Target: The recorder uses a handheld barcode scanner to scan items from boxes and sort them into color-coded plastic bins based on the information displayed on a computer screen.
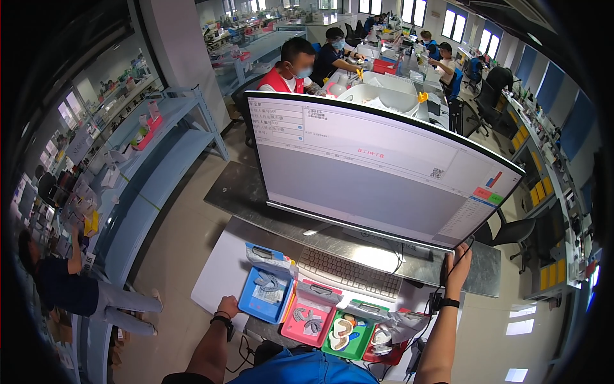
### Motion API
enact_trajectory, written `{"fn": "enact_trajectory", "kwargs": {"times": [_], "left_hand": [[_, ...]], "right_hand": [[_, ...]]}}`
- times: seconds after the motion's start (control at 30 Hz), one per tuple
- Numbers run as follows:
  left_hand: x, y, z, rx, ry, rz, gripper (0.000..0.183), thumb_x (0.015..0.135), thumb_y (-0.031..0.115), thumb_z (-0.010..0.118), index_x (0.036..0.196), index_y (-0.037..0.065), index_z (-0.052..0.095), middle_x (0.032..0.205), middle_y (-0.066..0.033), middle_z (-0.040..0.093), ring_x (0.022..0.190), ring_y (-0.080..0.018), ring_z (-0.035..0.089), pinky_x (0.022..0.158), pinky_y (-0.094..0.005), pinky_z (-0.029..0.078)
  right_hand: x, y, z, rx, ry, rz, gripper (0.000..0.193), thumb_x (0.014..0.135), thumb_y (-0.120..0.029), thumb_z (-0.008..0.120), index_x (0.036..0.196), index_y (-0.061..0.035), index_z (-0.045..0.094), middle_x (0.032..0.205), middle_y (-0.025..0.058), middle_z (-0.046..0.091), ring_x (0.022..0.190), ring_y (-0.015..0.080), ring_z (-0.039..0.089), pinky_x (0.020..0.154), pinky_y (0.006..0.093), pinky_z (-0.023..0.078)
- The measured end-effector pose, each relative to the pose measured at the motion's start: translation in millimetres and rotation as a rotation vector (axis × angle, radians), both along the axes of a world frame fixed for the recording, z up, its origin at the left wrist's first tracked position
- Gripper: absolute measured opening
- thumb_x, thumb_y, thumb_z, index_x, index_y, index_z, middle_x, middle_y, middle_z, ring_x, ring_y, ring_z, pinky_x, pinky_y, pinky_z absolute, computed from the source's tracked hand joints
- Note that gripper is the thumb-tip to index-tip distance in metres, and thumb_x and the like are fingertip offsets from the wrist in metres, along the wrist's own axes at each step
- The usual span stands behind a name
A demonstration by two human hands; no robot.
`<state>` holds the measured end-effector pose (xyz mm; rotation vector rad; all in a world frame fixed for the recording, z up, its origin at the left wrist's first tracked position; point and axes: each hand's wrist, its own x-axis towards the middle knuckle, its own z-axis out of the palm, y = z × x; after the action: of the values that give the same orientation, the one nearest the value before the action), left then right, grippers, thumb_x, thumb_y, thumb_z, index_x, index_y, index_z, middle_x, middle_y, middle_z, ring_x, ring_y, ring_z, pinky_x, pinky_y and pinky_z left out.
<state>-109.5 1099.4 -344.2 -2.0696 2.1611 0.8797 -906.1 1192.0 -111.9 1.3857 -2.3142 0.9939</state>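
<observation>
My left hand (228, 306) rests with curled fingers on the white desktop, close against the left edge of a blue tray (245, 298); anything inside the fingers is hidden. At the monitor's lower right corner, my right hand (458, 259) is closed around a dark thing with a cable, too small to name. The blue tray holds a grey horseshoe-shaped dental piece (268, 281). Beside it stand a pink tray (295, 338) with grey dental pieces (309, 319), a green tray (345, 353) with tan-and-white dental models (343, 328), and a red tray (391, 357) with white and grey pieces (382, 339).
A large lit monitor (377, 173) stands over a keyboard (348, 272) on the metal desk (224, 192). Cables run past my right forearm. A blue-grey shelf (166, 160) stands to the left, near a person. Other people sit at benches beyond the monitor.
</observation>
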Motion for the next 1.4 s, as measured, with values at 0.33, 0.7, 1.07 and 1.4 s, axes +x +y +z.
{"fn": "enact_trajectory", "kwargs": {"times": [0.33, 0.7, 1.07, 1.4], "left_hand": [[-1.4, -0.5, 2.5, 0.009, -0.006, 0.053, 0.037, 0.07, 0.029, 0.096, 0.079, 0.004, 0.071, 0.082, -0.0196, 0.075, 0.08, -0.0371, 0.074, 0.078, -0.0434, 0.061], [2.3, -1.5, -3.9, 0.029, 0.029, 0.079, 0.036, 0.071, 0.03, 0.094, 0.08, 0.003, 0.072, 0.084, -0.0204, 0.077, 0.084, -0.0389, 0.075, 0.081, -0.0444, 0.062], [-0.7, -14.8, -1.1, 0.133, 0.145, -0.061, 0.051, 0.07, 0.027, 0.099, 0.106, 0.0, 0.075, 0.106, -0.0176, 0.08, 0.098, -0.0316, 0.077, 0.088, -0.0417, 0.06], [-4.3, 30.9, 12.6, 0.26, 0.437, 0.305, 0.012, 0.101, 0.014, 0.071, 0.099, 0.007, 0.062, 0.076, -0.0005, 0.056, 0.059, -0.014, 0.056, 0.054, -0.0307, 0.051]], "right_hand": [[0.9, 0.4, 0.0, 0.006, 0.004, -0.014, 0.033, 0.093, -0.01, 0.071, 0.124, -0.0001, 0.069, 0.137, 0.0201, 0.061, 0.13, 0.0406, 0.059, 0.111, 0.0459, 0.047], [-1.1, 2.8, -3.5, -0.002, -0.022, -0.009, 0.037, 0.093, -0.011, 0.072, 0.129, -0.0015, 0.068, 0.139, 0.0195, 0.061, 0.132, 0.0399, 0.058, 0.113, 0.0453, 0.046], [0.5, 135.2, -10.6, -0.726, -0.627, -0.242, 0.022, 0.108, -0.011, 0.059, 0.126, -0.001, 0.067, 0.125, 0.0098, 0.071, 0.11, 0.0175, 0.067, 0.099, 0.0314, 0.052], [129.7, 323.4, -152.9, 0.263, -0.646, -0.594, 0.067, 0.086, -0.033, 0.085, 0.136, 0.0031, 0.059, 0.135, 0.0256, 0.064, 0.122, 0.0414, 0.061, 0.105, 0.0494, 0.05]]}}
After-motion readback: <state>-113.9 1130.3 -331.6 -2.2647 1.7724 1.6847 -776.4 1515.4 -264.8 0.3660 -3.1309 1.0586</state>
